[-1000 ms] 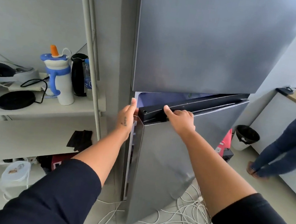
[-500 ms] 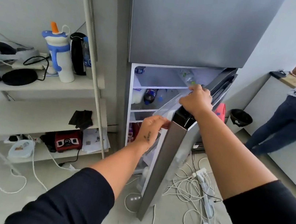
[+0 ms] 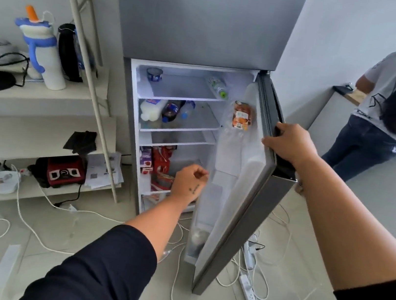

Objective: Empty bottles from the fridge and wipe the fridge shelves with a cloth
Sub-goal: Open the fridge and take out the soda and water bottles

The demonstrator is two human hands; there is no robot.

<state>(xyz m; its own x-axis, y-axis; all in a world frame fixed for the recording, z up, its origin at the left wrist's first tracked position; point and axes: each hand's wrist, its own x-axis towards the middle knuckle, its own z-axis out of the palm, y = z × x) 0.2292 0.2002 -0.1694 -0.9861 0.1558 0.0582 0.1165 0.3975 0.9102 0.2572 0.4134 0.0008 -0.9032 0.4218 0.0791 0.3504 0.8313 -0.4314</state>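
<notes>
The grey fridge [image 3: 206, 17] stands with its lower door [image 3: 246, 182] swung wide to the right. My right hand [image 3: 288, 145] grips the door's top edge. My left hand [image 3: 190, 179] hangs loosely curled and empty in front of the lower shelves. On the top shelf [image 3: 183, 88] lie a small tin [image 3: 154, 74] and a clear bottle [image 3: 218, 86]. The second shelf holds a white milk bottle [image 3: 149, 109], a dark soda bottle [image 3: 171, 111] and a small clear bottle [image 3: 187, 109], all lying down. A juice carton [image 3: 241, 115] sits in the door rack. No cloth is visible.
Cartons and red packs [image 3: 156, 164] fill the lower fridge. White cables and power strips [image 3: 249, 296] sprawl over the floor by the door. A shelf unit [image 3: 46, 93] with bottles stands left. Another person [image 3: 388, 106] stands at a counter on the right.
The lower door has swung from just cracked to fully open, my right hand riding on its top edge. My left hand let go of the door and dropped in front of the lower shelves.
</notes>
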